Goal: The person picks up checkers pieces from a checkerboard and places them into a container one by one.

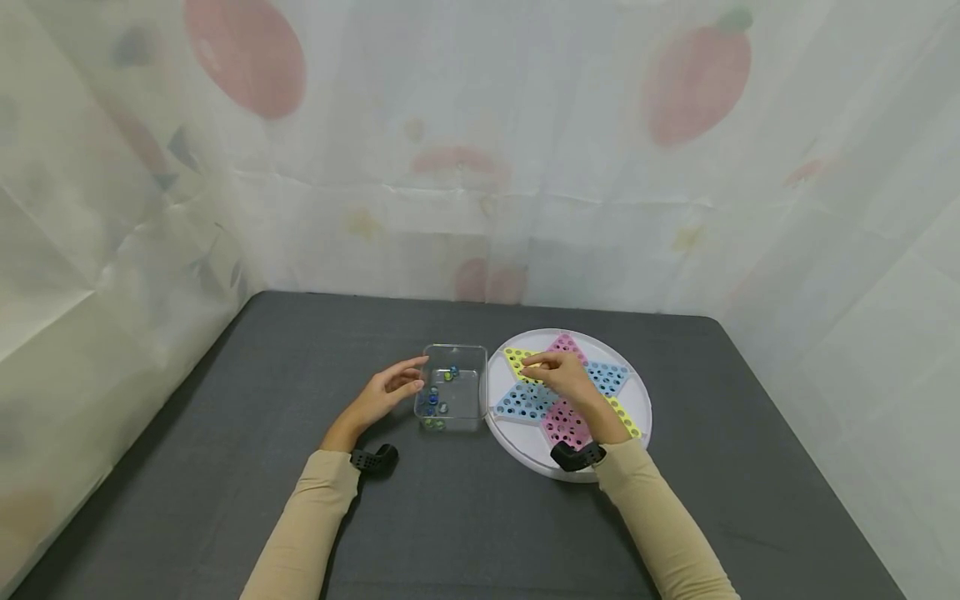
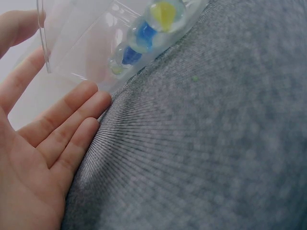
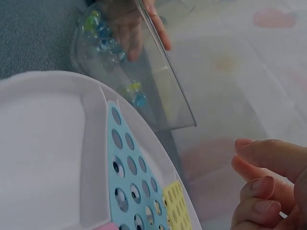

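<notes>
A person's left hand (image 1: pixel 386 392), fingers relaxed and open, touches the clear plastic box of glass marbles (image 1: pixel 452 398) on the dark grey tabletop (image 1: pixel 225 467); the right hand (image 1: pixel 562 377), fingertips pinched together, hovers over the round white star-patterned marble board (image 1: pixel 637 408) just right of the box.

Dark grey table (image 1: pixel 465 533) w/ a fine-knit cloth cover fills the lower half of the head view, its far edge running across the middle of the frame and rounded at both far corners. Behind it & along left + right sides hangs a thin, translucent white curtain (image 1: pixel 480 167) w/ faded prints: big red ovals upper left & upper right, smaller pink and yellowish shapes near centre. Light is soft, even, diffused through the fabric, w/ creases and folds showing at left.
</notes>
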